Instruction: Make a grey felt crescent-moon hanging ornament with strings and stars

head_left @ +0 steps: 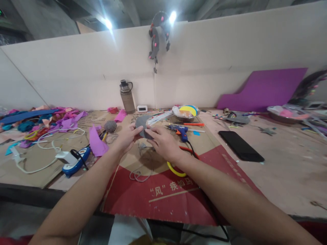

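Left hand: clamped on the left edge of the grey felt disc, thumb on top, fingers curled beneath.
Right hand: fingertips pinched together on the disc's near right edge.
Grey felt disc: held between both hands, just above the cardboard sheet, mid-worktop.
Beside the right hand: blue glue gun, lying on the cardboard, black cord passing under the right forearm.
Below the hands: loose grey thread and a yellow ring, the ring partly hidden by the right wrist.
Further off: grey yarn ball to the left; black phone face-down or dark, to the right; water bottle against the back board.
Risk, cord: likely to snag on the forearm and drag the gun, given its path under the arm.
Risk, nozzle: possibly hot and close to the right hand; a burn or stray glue on the felt judged possible.
Risk, thread: easily caught by a wrist and pulled into a tangle.
Writing: white print on the cardboard's red band, “风” in quotation marks, then 疾如 and one more character cut off by the forearm.
Other labels: none legible on the bottle or the glue gun.
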Motion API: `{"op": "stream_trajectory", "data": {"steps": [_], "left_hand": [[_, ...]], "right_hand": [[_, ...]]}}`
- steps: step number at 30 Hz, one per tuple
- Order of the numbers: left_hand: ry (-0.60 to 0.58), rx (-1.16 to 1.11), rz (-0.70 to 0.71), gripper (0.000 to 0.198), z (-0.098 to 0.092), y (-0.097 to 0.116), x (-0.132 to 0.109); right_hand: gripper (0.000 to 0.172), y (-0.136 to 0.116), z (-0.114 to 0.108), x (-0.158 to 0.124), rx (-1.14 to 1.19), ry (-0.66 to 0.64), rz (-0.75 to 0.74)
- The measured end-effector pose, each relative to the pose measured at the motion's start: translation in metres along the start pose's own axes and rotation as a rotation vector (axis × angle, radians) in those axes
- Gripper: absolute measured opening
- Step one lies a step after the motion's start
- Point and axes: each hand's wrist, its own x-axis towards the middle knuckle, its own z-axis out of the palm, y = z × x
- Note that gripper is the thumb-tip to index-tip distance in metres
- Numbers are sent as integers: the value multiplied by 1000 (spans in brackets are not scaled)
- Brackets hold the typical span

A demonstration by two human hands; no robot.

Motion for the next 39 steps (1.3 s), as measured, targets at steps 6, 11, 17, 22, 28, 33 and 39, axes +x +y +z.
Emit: {"op": "stream_trajectory", "data": {"steps": [6, 11, 17, 22, 28, 33, 39], "left_hand": [[-4, -19, -2, 29, -11, 0, 2], [-72, -18, -49, 34, -12, 1, 1], [-166, 40, -119, 38, -8, -1, -1], [-245, 78, -159, 40, -5, -4, -4], [-172, 39, -201, 34, -1, -3, -5], [-177, 48, -204, 30, -4, -5, -2], [-165, 50, -225, 32, -5, -5, -2]], "right_hand": [[27, -2, -5, 4, 234, 71, 190], [28, 14, -4, 10, 601, 189, 599], [35, 17, -4, 14, 961, 200, 815], [31, 13, -9, 13, 1033, 195, 843], [29, 14, -11, 13, 1110, 252, 897], [29, 16, -10, 12, 1143, 272, 908], [27, 18, -9, 12, 1138, 274, 923]]}}
